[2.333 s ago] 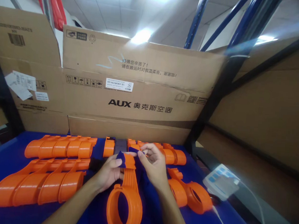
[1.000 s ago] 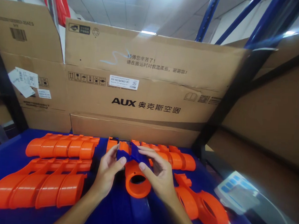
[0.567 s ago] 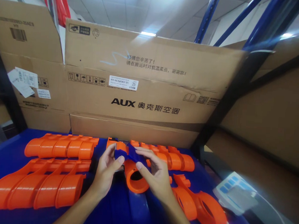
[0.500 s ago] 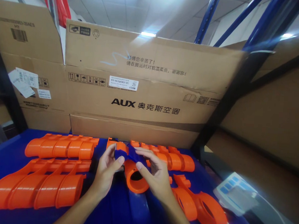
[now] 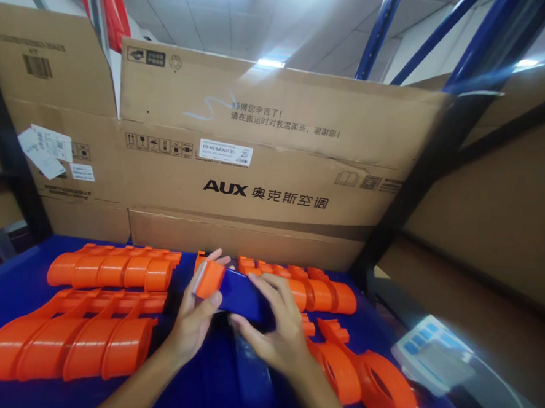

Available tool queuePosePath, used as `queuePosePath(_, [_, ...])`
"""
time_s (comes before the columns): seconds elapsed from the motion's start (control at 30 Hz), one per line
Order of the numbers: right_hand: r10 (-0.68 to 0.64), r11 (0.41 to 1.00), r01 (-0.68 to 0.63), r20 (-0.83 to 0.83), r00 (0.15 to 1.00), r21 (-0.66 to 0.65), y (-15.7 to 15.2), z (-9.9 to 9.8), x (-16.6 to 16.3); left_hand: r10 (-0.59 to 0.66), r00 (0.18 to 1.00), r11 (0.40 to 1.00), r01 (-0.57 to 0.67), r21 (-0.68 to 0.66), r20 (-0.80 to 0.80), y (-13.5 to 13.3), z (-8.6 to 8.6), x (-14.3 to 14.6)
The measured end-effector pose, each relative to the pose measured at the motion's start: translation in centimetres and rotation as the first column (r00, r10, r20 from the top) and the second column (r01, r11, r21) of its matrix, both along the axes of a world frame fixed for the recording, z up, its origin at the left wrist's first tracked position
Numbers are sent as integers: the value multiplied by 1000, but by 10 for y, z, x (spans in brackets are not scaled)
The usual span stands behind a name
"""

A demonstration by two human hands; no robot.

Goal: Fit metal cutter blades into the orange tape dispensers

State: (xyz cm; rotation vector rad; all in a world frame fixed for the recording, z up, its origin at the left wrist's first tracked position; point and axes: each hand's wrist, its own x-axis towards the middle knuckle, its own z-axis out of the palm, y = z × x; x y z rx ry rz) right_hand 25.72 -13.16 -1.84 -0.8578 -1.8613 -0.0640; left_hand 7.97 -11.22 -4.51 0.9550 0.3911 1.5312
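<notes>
My left hand grips the orange end of an orange-and-blue tape dispenser, thumb in front and fingers behind. My right hand closes round the dispenser's smooth blue part, fingers over the top and thumb below. The dispenser is held level above the blue table surface, between the rows of orange parts. Its underside and far side are hidden from me.
Orange tape dispenser bodies lie in two rows on the left, with more at the back right and front right. A white device with blue keys sits at the right. Cardboard walls the back, beside a dark post.
The dispenser has turned in my hands: its orange ring no longer shows below, and the blue part now faces me with the orange end at left.
</notes>
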Motion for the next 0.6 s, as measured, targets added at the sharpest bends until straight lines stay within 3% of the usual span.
queuePosePath(0.17, [-41,989,27,90,995,147,-1,-3,0,-28,999,994,31,-106,31,-1,10,0])
queuePosePath(0.37, [-44,990,30,98,994,140,0,-5,-1,59,998,994,-61,-85,-22,-1,11,1])
queuePosePath(0.6, [-34,991,22,88,996,131,0,-7,-3,82,997,992,-82,-97,-5,-1,11,1])
